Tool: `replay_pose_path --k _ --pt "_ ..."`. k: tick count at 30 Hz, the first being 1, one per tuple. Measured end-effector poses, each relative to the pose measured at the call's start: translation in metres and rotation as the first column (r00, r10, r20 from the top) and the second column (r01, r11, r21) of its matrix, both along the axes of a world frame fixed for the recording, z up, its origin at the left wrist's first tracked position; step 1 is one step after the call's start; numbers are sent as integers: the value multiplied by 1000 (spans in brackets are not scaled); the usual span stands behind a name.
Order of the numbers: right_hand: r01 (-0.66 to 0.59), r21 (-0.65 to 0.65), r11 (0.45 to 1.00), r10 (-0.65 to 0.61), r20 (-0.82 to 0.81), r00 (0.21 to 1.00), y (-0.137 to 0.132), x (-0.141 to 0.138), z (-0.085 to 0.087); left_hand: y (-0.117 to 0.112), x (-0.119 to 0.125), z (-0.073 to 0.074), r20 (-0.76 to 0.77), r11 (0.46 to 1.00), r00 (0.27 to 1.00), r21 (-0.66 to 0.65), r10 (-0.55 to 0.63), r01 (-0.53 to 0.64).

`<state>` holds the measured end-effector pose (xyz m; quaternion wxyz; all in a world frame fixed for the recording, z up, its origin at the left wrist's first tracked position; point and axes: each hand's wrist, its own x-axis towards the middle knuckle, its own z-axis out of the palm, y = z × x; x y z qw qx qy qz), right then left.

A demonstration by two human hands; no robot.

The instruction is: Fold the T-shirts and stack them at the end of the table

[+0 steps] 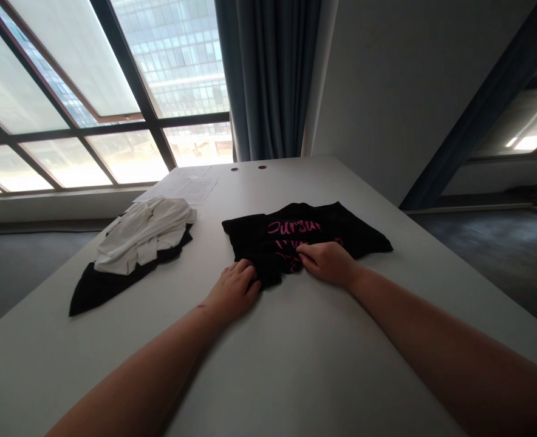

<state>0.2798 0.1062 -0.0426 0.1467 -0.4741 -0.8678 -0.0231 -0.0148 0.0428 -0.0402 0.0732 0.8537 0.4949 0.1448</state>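
Note:
A black T-shirt [305, 212] with pink lettering lies partly bunched on the white table in front of me. My left hand [239, 288] is closed at its near left corner, fingers curled over the cloth. Farther right, my right hand [327, 262] pinches the shirt's near edge beside the lettering, thumb and forefinger together. Its knuckles hide part of the print. The shirt's right end spreads out flat to a point beyond that hand.
To the left, a crumpled white garment [147, 233] lies on top of a black cloth [98, 291]. Printed paper sheets [186, 185] rest behind them. The table [287, 364] has two round holes near its far end, by a blue curtain [273, 79] and windows.

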Motion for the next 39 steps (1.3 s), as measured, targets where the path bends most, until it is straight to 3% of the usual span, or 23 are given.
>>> replay_pose_path --k 3,7,10,15,25,30,32,35,37,39 --pt "26 -91 996 -19 74 997 0 -3 -4 1 0 3 53 993 993 -57 102 -99" --pt "14 -68 998 -15 -4 1000 8 1 -8 0 -1 8 125 977 974 -124 191 -176" --pt "-1 -37 999 -1 -61 998 12 2 -10 -2 -2 9 150 986 977 -100 151 -137" --pt "-7 -38 999 1 -156 988 17 5 -18 -5 0 2 58 998 997 -41 -46 48" --pt "-19 -84 996 7 -139 990 21 9 -27 3 -4 -2 -30 996 997 -56 -69 67" --pt "-18 -67 998 3 -220 976 17 7 -21 10 -11 -9 -61 999 997 -17 -39 38" --pt "48 -14 999 -50 -221 974 15 7 -15 14 -15 -10 -68 1000 998 -18 -6 5" --pt "291 69 954 -274 -187 943 12 7 -6 21 -22 -12 -87 997 994 -34 71 -75" --pt "419 62 906 -408 -130 904 11 8 -3 26 -27 -13 -103 989 985 -43 135 -140" --pt "459 21 888 -458 -41 888 12 9 -3 30 -31 -15 -114 980 975 -42 191 -197"
